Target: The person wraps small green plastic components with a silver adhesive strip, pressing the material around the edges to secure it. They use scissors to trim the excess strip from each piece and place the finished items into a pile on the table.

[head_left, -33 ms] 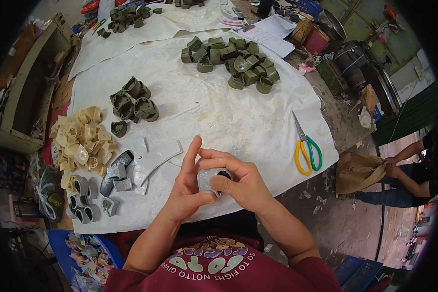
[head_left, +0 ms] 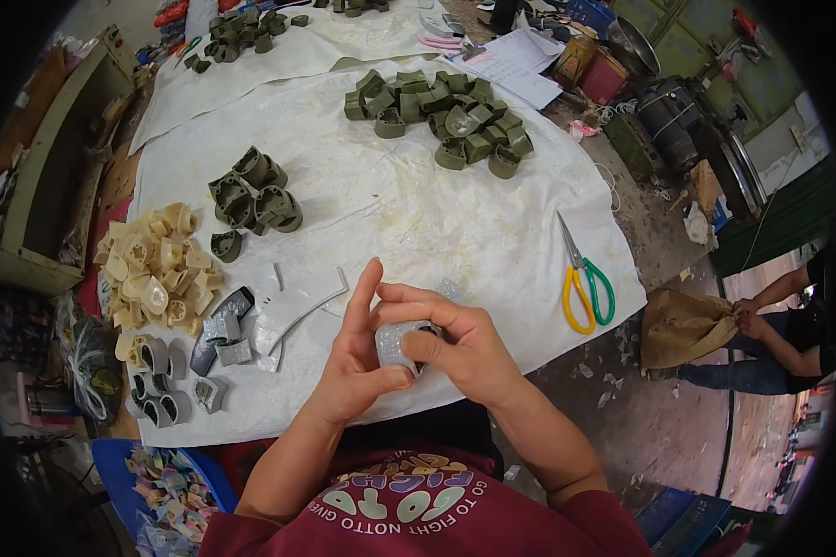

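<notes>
The silver-grey piece [head_left: 393,345], a small hollow block, is held above the near edge of the white-covered table [head_left: 409,223], about midway along it. The right hand [head_left: 469,348] is closed on it, thumb pressed across its front beside a dark opening and fingers curled over the far side. The left hand [head_left: 348,367] is half open around its left side, one finger pointing up and the thumb at its lower edge; how firmly it grips, I cannot tell. Grey pieces [head_left: 161,382] stand by the near left corner, with cream pieces [head_left: 158,265] heaped along the left edge. Scissors [head_left: 581,264] lie near the right edge, and a heap of olive pieces [head_left: 437,107] sits toward the far right.
</notes>
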A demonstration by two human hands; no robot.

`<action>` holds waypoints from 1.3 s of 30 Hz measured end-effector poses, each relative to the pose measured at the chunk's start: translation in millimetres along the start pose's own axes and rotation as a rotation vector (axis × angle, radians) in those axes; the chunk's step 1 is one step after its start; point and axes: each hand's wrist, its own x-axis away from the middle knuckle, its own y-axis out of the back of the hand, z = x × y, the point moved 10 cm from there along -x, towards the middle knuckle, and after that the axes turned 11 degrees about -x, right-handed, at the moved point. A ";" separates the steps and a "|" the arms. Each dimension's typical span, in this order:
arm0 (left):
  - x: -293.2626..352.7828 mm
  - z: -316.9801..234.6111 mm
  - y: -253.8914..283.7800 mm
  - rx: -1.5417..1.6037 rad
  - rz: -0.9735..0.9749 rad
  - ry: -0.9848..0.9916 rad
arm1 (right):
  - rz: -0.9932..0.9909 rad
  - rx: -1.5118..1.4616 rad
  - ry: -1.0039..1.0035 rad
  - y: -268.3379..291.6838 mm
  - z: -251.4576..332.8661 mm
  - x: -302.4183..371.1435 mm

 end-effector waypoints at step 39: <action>3.8 0.9 -14.9 0.467 0.085 0.148 | 0.080 -0.176 -0.044 -5.7 -6.7 7.7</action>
